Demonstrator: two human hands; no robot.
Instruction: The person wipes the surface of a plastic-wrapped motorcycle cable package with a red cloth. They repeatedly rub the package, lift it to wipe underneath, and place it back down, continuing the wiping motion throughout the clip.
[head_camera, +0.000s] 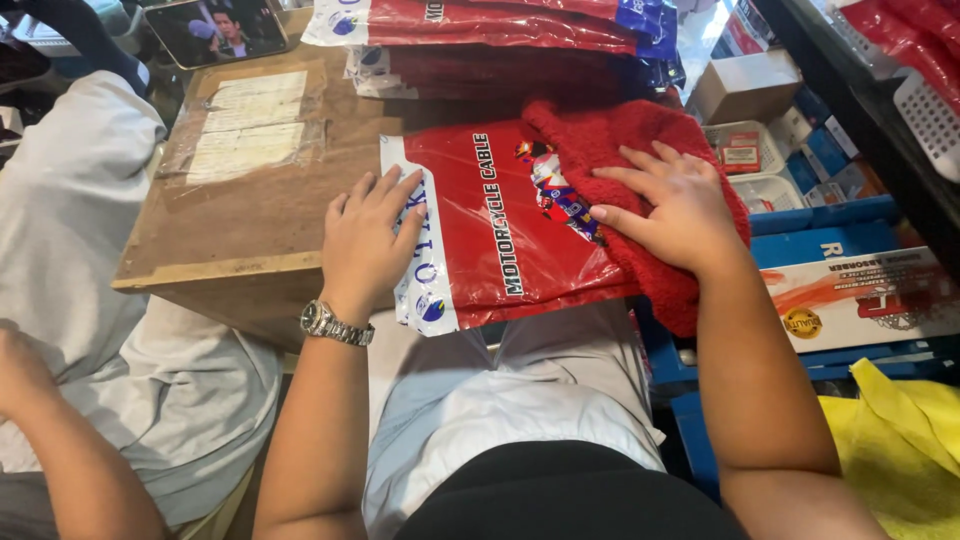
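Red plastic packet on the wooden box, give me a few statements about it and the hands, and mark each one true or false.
1. The left hand lies flat on the white end of the red plastic packet. True.
2. The right hand presses a yellow cloth on the packet. False: it presses a red cloth; the yellow cloth lies at the lower right, untouched.
3. The wristwatch is on the right wrist. False: it is on the left wrist.
4. More red packets are stacked at the far edge of the wooden box. True.
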